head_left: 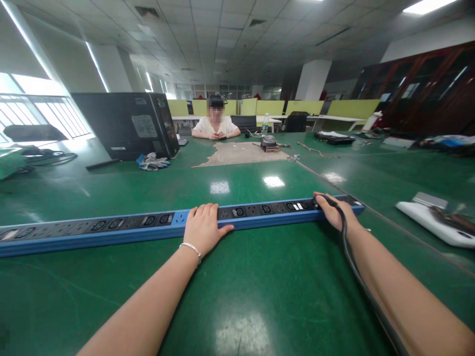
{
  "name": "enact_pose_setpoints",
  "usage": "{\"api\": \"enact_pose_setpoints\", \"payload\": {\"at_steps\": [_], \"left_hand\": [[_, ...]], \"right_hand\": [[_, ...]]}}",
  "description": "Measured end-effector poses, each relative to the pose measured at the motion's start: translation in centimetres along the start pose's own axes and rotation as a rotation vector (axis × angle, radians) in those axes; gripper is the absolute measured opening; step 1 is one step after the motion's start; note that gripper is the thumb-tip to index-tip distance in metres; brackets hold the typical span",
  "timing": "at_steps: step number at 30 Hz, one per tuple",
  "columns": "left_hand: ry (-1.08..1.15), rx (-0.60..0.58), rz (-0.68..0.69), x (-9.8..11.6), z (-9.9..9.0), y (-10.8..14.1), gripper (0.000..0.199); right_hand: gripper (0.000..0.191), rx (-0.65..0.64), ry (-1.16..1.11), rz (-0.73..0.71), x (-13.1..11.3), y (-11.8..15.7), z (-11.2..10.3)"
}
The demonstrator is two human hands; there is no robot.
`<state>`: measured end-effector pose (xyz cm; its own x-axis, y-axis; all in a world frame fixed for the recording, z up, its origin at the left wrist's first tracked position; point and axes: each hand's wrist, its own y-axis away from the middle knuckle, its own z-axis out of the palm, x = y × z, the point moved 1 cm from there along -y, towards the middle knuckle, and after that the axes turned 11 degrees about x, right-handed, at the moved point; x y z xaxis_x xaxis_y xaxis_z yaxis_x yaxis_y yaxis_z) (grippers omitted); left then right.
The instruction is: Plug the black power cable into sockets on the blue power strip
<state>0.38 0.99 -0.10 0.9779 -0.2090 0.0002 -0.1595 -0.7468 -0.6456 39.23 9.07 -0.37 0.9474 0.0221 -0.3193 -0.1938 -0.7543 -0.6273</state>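
A long blue power strip (pixel 137 222) with a black face and rows of sockets lies across the green table, running out of view at the left. My left hand (pixel 202 227) grips it near the middle, fingers over the top and thumb along the near side. Toward the strip's right end, my right hand (pixel 331 211) is closed around a black plug (pixel 317 200), held against the sockets. How deep the plug sits is hidden by the fingers. From it a thick black cable (pixel 351 254) runs over my right wrist and down along the forearm.
A black computer case (pixel 135 126) stands back left, with gloves (pixel 153 162) beside it. Across the table sits a person (pixel 216 123). A water bottle (pixel 265 124) and a small device (pixel 269 143) are farther back; a white object (pixel 434 222) lies at right.
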Motion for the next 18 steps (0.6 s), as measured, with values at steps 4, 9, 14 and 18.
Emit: {"api": "enact_pose_setpoints", "payload": {"at_steps": [4, 9, 14, 18], "left_hand": [[0.001, 0.006, 0.001, 0.0, 0.0, 0.0, 0.064], [-0.001, 0.012, 0.007, 0.1, -0.1, -0.1, 0.064], [-0.005, 0.011, 0.011, 0.1, -0.1, -0.1, 0.065], [-0.003, 0.01, 0.007, 0.1, -0.1, 0.0, 0.065]], "right_hand": [[0.042, -0.057, 0.003, 0.038, -1.0, 0.6, -0.3], [0.042, 0.026, 0.006, 0.009, -1.3, 1.5, 0.2], [0.042, 0.02, 0.005, 0.042, -1.0, 1.4, 0.6], [0.043, -0.007, 0.021, 0.049, -0.9, 1.2, 0.3]]}}
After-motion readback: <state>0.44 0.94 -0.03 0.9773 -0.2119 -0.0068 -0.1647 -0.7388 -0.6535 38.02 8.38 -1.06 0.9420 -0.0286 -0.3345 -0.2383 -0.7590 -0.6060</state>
